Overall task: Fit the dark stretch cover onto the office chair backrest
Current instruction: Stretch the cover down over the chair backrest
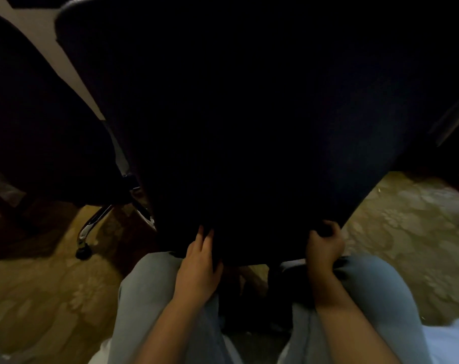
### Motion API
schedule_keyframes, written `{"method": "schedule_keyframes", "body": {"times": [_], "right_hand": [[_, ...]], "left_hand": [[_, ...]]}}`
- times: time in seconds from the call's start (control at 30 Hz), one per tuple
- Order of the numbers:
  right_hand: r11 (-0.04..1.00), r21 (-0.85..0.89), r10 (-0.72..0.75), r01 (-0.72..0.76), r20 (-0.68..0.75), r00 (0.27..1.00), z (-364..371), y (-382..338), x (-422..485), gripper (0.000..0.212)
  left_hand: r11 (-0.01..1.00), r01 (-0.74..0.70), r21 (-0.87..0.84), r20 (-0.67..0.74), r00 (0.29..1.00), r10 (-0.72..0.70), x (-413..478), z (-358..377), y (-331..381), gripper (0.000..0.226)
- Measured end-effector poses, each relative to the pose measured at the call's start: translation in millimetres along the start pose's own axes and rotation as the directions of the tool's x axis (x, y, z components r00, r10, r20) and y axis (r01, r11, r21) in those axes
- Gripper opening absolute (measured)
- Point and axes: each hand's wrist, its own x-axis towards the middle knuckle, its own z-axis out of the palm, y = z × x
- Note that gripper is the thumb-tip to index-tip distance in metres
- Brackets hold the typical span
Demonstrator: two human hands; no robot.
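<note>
The cover (249, 114) spans the backrest to its lower edge; apparently only hem (259, 257) seating remains. Right hand (325, 245) grips the hem; left hand (199, 258) presses it, fingers straight.

Second dark chair (39, 114) at left. Chrome leg (94, 222) below it, ending in a black caster (82, 252) on patterned carpet (406, 219). Pale wall strip (65, 61) upper left. Light jeans (380, 298) in foreground. White fabric (448, 337) at lower right edge.
</note>
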Motion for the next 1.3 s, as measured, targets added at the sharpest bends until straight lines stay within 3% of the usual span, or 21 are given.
{"method": "schedule_keyframes", "body": {"times": [0.1,0.27,0.4,0.47,0.7,0.8,0.93,1.0,1.07,1.17,1.3], "right_hand": [[0.991,0.035,0.132,-0.129,-0.105,0.986,-6,1,17,0.028],[0.998,0.005,0.065,-0.066,0.07,0.995,28,5,-27,0.025],[0.999,-0.038,-0.025,0.037,0.284,0.959,43,12,-55,0.024],[0.998,-0.034,-0.04,0.054,0.321,0.946,45,9,-58,0.026],[0.998,0.038,0.048,-0.047,-0.018,0.999,22,7,-17,0.025],[0.997,0.053,0.05,-0.048,-0.041,0.998,27,7,-18,0.025],[1.0,0.015,0.0,-0.003,0.192,0.981,45,12,-50,0.027],[0.999,0.024,-0.039,0.033,0.338,0.94,50,15,-61,0.028],[0.999,0.026,-0.04,0.032,0.381,0.924,50,15,-62,0.029],[1.0,-0.001,-0.009,0.01,0.315,0.949,43,13,-50,0.028],[1.0,-0.006,-0.003,0.004,0.107,0.994,27,12,-28,0.03]], "left_hand": [[1.0,0.03,-0.001,-0.014,0.999,-0.03,-1,-6,-4,0.073],[0.995,0.086,-0.041,-0.064,0.994,-0.089,-2,-16,-11,0.073],[0.997,0.068,-0.047,-0.061,0.996,-0.071,1,-22,-12,0.072],[0.993,0.086,-0.079,-0.077,0.993,-0.092,2,-28,-16,0.07],[0.954,0.178,-0.24,-0.203,0.952,-0.229,14,-44,-27,0.06],[0.915,0.232,-0.33,-0.233,0.919,-0.317,22,-51,-30,0.058],[0.873,0.279,-0.4,-0.266,0.876,-0.401,28,-60,-35,0.062],[0.844,0.27,-0.464,-0.237,0.88,-0.412,30,-65,-36,0.064],[0.816,0.265,-0.514,-0.179,0.897,-0.404,32,-66,-39,0.068],[0.756,0.287,-0.589,-0.12,0.894,-0.432,37,-67,-45,0.07],[0.725,0.29,-0.624,-0.116,0.884,-0.454,39,-66,-51,0.067]]}}
